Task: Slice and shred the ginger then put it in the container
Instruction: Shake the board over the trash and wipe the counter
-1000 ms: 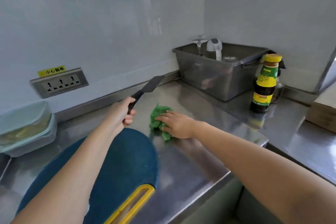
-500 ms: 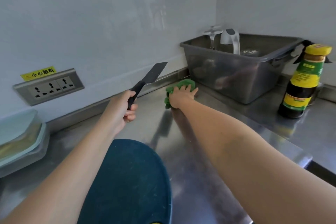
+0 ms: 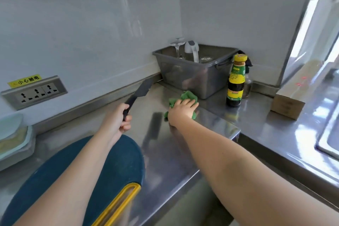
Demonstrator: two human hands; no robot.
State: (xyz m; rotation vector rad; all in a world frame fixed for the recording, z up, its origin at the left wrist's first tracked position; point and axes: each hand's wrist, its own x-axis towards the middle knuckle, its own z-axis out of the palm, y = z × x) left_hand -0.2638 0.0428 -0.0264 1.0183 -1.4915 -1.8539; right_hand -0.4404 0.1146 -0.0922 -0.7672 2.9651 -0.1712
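Note:
My left hand (image 3: 117,121) grips the handle of a black knife (image 3: 140,91), its blade raised and pointing toward the back wall. My right hand (image 3: 180,111) presses down on a crumpled green cloth (image 3: 187,97) lying on the steel counter (image 3: 165,148), fingers curled over it. A dark blue cutting board (image 3: 119,161) with a yellow handle lies bare beneath my left forearm. At the far left stand stacked pale lidded containers (image 3: 14,139) holding something yellowish. No ginger is visible on the board.
A grey plastic tub (image 3: 198,77) with a glass and a kettle-like item stands in the back corner. A dark sauce bottle (image 3: 235,82) stands beside it. A wooden block (image 3: 289,95) and a sink edge (image 3: 328,145) lie right. A wall socket (image 3: 34,91) sits left.
My right hand has drawn the green cloth back from the wall edge toward the counter's right side, near the tub's front. The knife stays raised in my left hand.

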